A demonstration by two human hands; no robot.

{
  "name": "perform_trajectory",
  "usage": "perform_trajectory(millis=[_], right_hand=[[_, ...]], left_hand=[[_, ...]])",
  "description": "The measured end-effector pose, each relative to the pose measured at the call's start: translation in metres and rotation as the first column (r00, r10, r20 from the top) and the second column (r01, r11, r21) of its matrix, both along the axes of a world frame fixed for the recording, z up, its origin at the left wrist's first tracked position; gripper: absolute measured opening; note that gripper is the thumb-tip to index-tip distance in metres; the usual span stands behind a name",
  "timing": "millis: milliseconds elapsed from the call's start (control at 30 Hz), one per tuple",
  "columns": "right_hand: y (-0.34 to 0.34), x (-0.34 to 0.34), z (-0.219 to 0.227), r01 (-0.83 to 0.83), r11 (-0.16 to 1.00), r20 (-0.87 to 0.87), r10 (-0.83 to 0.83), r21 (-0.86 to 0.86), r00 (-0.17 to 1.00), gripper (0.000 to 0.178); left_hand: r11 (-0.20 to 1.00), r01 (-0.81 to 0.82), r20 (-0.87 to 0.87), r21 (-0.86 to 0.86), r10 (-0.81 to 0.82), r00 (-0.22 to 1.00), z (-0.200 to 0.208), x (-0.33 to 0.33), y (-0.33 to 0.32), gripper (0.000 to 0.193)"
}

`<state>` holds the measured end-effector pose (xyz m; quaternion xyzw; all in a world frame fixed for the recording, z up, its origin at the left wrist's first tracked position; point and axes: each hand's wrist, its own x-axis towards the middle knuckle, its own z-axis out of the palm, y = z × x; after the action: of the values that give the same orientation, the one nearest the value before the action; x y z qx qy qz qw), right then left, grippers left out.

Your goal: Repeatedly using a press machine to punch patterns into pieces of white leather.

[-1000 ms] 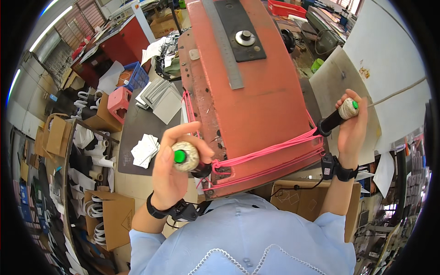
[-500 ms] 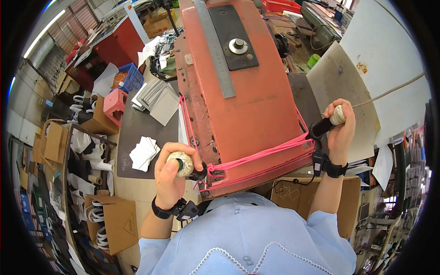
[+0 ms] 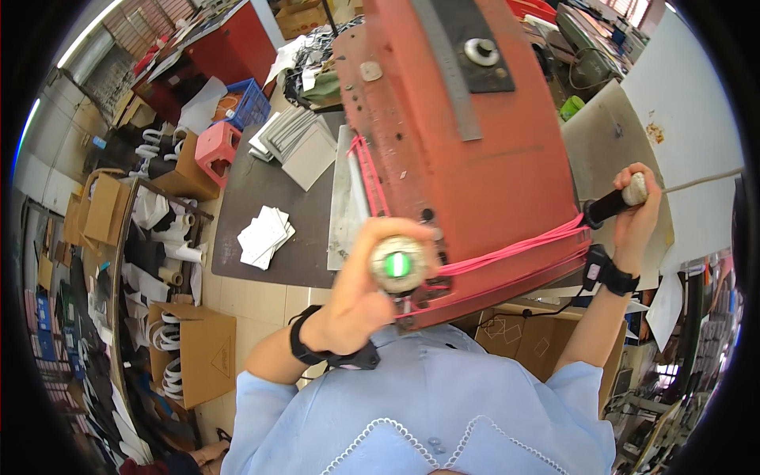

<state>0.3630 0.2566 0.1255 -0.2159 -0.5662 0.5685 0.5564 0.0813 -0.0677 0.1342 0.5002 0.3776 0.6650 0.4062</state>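
Observation:
In front of me is the wide red swing arm [image 3: 507, 182] of a press, with a pink cord [image 3: 522, 244] strung across its near end. My left hand [image 3: 360, 297] is closed round a tape-wrapped handle [image 3: 385, 281] at the near left corner. A lit green button [image 3: 397, 265] shows on top of that handle, with my thumb beside it. At the near right corner my right hand [image 3: 640, 214] grips a black handle [image 3: 608, 208] with a pale wrapped end. A steel ruler [image 3: 450, 75] lies on the arm beside a black plate [image 3: 495, 59].
Left of the arm, a dark table [image 3: 237, 202] bears a stack of grey sheets [image 3: 309, 154] and several white pieces [image 3: 266, 236]. A pale board [image 3: 342, 202] lies along the arm's left side. Cardboard boxes [image 3: 207, 348], a pink stool [image 3: 215, 150] and a shelf stand left.
The red arm has swung right over the table, with both my hands on its handles. More of the pale board shows. My left thumb has come off the handle's top, uncovering the lit green button.

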Motion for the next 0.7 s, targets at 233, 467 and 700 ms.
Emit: perform_trajectory(millis=[233,467,700], right_hand=[[0.019,-0.004,0.010,0.620,0.606,0.222,-0.781,0.498,0.584,0.049],[-0.113,-0.035,0.003,-0.137,0.986,0.093,0.129,0.090,0.987,0.055],[-0.099,-0.049,-0.009,0.318,0.939,0.134,-0.335,0.130,0.933,0.053]], left_hand=[[0.977,0.136,-0.222,0.165,-0.098,0.970,-0.003,0.037,0.051,0.081],[0.961,-0.254,-0.596,-0.106,0.143,0.790,-0.077,-0.036,0.055,0.027],[0.861,-0.505,-0.911,0.054,0.250,0.327,-0.123,-0.090,0.076,0.047]])
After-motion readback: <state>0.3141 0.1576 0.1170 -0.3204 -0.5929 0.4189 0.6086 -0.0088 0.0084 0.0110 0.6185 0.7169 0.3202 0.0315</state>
